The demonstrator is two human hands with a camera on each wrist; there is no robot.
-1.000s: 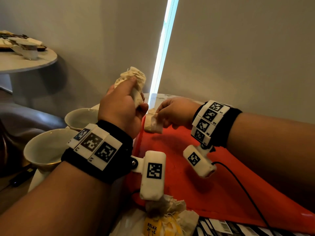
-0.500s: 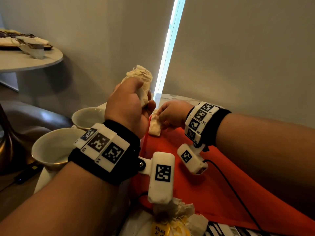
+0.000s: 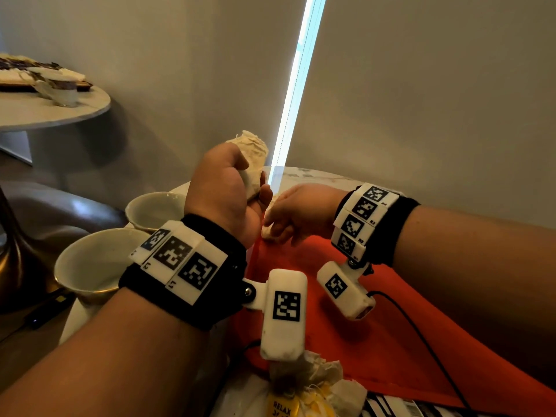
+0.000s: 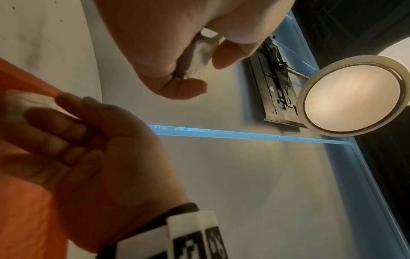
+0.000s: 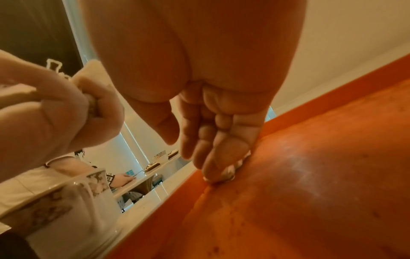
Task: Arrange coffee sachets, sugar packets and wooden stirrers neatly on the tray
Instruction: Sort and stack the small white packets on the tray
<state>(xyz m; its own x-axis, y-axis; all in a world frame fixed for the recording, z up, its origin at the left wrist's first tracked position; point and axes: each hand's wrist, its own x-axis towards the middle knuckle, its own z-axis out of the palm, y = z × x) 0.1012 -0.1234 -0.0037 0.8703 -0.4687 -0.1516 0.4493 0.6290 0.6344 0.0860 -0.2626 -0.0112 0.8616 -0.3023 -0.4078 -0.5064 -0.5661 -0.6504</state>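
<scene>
a: fingers of the right hand are curled down onto one pale sachet, lower than a second ago: it was held just above the orange tray, now it's pressed at the tray's far left corner. the left hand is clenched on a bunch of pale sachets beside that corner.

b: so one is being set down, by my guess, with a fistful still to lay out. how's the left wrist view?

a: the right hand's fingers lie side by side over the sachet against the tray's rim. above it the left fist pinches its bundle.

b: and the right wrist view?

a: fingertips press down beside the tray's left edge. i can't tell if the thumb grips. a cup stands just outside that edge; the tray floor toward the near side is bare.

b: then i'd build rows away from the cup, into the tray's open middle.
</scene>
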